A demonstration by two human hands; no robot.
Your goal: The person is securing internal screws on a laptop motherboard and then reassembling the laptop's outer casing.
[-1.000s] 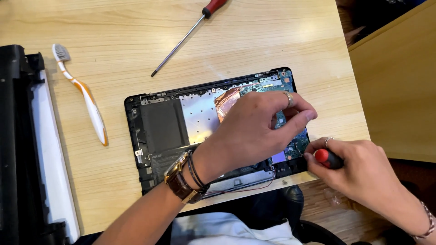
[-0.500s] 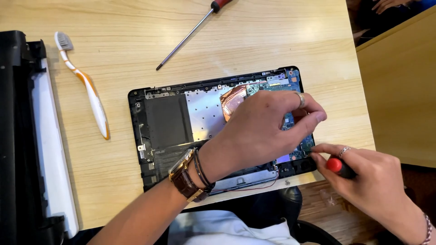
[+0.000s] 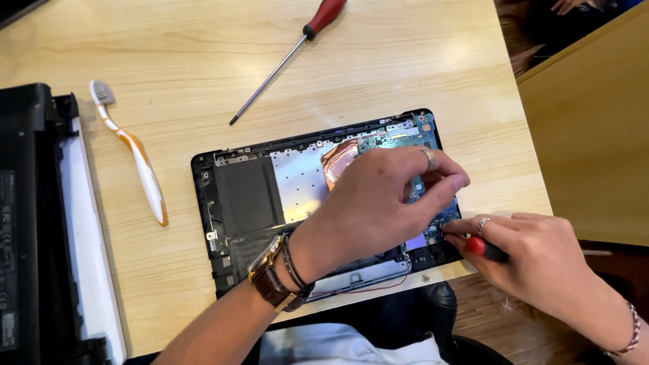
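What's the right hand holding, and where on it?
The right hand holds a small screwdriver by its red-and-black handle; its tip is hidden at the opened laptop.

Bare table [image 3: 405, 74] lies open behind the laptop [image 3: 250, 196], save the long screwdriver [image 3: 287, 54]; toothbrush [image 3: 132, 152] blocks the left

Table [image 3: 419, 61]: light wood grain, evenly lit | right: tan wooden panel [image 3: 595, 135] stood beside it | near right: brown wood floor [image 3: 500, 318].
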